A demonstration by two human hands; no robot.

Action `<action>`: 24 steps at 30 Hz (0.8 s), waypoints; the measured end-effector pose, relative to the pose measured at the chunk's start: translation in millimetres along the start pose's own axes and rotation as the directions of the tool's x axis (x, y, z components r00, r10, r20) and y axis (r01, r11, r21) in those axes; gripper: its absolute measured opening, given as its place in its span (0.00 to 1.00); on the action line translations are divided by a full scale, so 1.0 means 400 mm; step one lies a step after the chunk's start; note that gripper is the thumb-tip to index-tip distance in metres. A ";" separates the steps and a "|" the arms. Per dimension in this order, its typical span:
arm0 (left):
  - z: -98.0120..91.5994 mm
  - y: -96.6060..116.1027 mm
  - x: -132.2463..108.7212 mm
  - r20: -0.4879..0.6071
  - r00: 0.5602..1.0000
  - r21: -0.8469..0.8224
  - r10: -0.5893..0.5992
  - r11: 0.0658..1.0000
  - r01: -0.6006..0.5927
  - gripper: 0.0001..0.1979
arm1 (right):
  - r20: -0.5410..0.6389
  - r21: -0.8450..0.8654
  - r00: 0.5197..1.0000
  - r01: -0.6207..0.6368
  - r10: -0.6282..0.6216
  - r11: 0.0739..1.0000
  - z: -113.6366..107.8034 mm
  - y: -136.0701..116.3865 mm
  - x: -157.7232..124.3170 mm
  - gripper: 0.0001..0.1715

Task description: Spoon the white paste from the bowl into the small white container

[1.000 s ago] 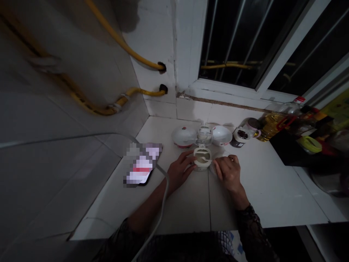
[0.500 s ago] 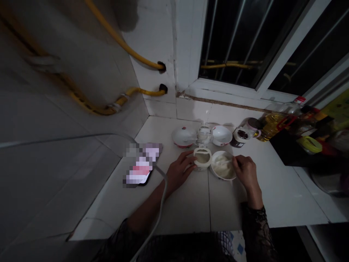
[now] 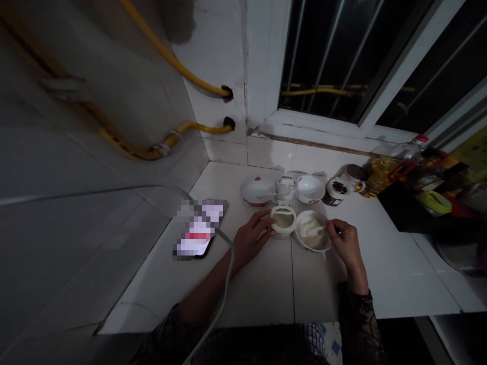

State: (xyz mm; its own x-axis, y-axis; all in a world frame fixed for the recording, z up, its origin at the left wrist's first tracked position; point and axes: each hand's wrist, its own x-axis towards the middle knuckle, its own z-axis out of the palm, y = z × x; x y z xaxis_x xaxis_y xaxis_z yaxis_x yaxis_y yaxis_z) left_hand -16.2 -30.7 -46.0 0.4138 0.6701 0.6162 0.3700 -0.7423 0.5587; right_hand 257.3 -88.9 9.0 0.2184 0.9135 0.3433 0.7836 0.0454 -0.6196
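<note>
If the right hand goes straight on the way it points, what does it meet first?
Probably the white bowl: the right hand points left, its fingertips already at the bowl's rim. Beyond stands the open container. Depth is unclear.

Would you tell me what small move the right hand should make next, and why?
Probably dip the spoon into the white bowl: the right hand holds it at the bowl's rim, while the left hand steadies the open jar beside it.

Left hand steadies the tub (right hand holds a spoon).
</note>
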 end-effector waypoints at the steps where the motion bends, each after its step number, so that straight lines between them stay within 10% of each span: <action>1: 0.001 -0.001 0.000 -0.006 1.000 0.001 0.003 1.000 -0.003 0.09 | -0.008 0.024 1.000 -0.030 0.030 0.999 0.000 -0.001 0.000 0.24; 12: -0.002 0.001 -0.001 0.012 1.000 0.018 -0.011 1.000 0.011 0.09 | -0.089 0.231 0.951 -0.269 0.296 0.935 0.006 0.014 0.009 0.24; 24: -0.001 -0.001 -0.002 0.020 1.000 0.006 -0.022 1.000 0.021 0.09 | -0.104 0.168 0.955 -0.258 0.278 0.951 0.012 0.018 0.007 0.24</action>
State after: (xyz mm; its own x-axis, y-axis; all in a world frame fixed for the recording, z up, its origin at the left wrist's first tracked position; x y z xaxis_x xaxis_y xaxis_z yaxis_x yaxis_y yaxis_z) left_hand -16.8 -31.1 -46.6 0.4224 0.6858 0.5927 0.3834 -0.7277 0.5687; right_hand 260.6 -83.9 2.0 0.4867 0.8430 0.2292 0.5917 -0.1250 -0.7964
